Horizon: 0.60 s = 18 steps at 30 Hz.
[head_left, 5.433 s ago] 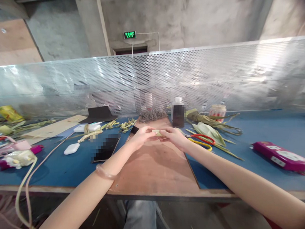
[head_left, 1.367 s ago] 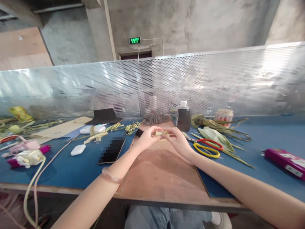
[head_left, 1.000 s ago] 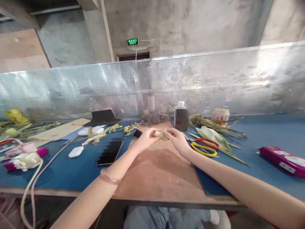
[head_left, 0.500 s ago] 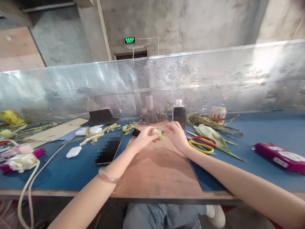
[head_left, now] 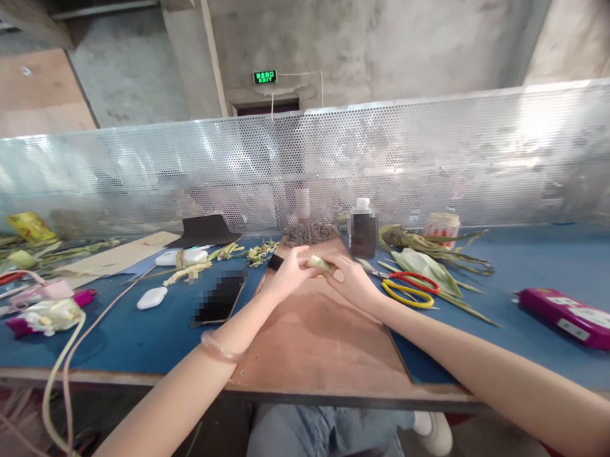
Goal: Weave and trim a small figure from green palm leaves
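Over the wooden board (head_left: 324, 348), my left hand (head_left: 292, 274) and my right hand (head_left: 351, 280) meet around a small roll of pale green leaf (head_left: 317, 262). The fingers of both hands are closed on it, and part of the roll is hidden behind them. A clear bangle is on my left forearm. Just right of my right hand lie scissors (head_left: 408, 303) with one red and one yellow handle. Beside them rests a broad pale green leaf (head_left: 426, 269) with long dried strips (head_left: 456, 250).
A grey coiled cord pile (head_left: 310, 233) sits at the board's far end, near a dark bottle (head_left: 364, 233). To the left lie a phone (head_left: 221, 299), a white case (head_left: 152, 298) and cables (head_left: 84, 353). A magenta pouch (head_left: 573, 319) is at right. Perforated metal panels (head_left: 207, 172) stand behind.
My right fingers have come down and closed in on the roll, with the hand turned more over it. The left hand stays about it. The whole view has shifted slightly.
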### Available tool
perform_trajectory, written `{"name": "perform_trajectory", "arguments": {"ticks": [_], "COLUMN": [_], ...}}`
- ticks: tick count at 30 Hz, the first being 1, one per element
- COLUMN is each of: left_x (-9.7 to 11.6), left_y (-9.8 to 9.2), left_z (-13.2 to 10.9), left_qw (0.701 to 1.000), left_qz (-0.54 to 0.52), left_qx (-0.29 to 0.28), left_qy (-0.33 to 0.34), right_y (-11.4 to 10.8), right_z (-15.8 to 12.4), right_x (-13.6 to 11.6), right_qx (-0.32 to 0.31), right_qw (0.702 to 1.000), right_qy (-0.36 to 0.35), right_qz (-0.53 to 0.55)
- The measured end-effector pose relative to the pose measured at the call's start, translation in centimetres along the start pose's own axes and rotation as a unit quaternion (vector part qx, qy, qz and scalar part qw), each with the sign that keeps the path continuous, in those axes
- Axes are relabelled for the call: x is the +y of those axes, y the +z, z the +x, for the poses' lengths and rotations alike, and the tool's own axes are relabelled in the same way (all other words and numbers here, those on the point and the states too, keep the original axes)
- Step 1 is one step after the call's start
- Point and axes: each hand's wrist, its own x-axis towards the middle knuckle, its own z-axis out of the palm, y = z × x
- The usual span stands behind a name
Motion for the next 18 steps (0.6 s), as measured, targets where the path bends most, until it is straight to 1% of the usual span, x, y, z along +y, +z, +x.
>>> {"name": "perform_trajectory", "arguments": {"ticks": [2, 6, 9, 13, 16, 18], "left_x": [0.15, 0.13, 0.09, 0.25, 0.44, 0.6], "left_y": [0.02, -0.12, -0.2, -0.19, -0.16, -0.12], "left_z": [-0.08, -0.12, -0.11, -0.17, -0.24, -0.26], "left_qw": [1.0, 0.997, 0.996, 0.996, 0.995, 0.992], "left_qz": [-0.012, -0.061, -0.078, -0.081, -0.088, -0.116], "left_qx": [0.002, -0.033, -0.038, -0.041, -0.047, -0.05], "left_qy": [-0.01, -0.015, -0.007, 0.001, 0.004, 0.002], "right_y": [0.06, 0.1, 0.22, 0.56, 0.59, 0.42], "right_z": [0.11, 0.26, 0.27, 0.21, 0.18, 0.19], "right_x": [0.21, 0.03, -0.11, 0.35, 0.59, 0.46], "right_qx": [0.016, 0.047, 0.063, 0.051, 0.044, 0.044], "right_qw": [1.0, 0.999, 0.997, 0.998, 0.999, 0.999], "right_qy": [-0.004, -0.021, -0.025, -0.029, -0.006, 0.008], "right_qz": [-0.003, -0.012, -0.026, -0.033, -0.018, -0.006]}}
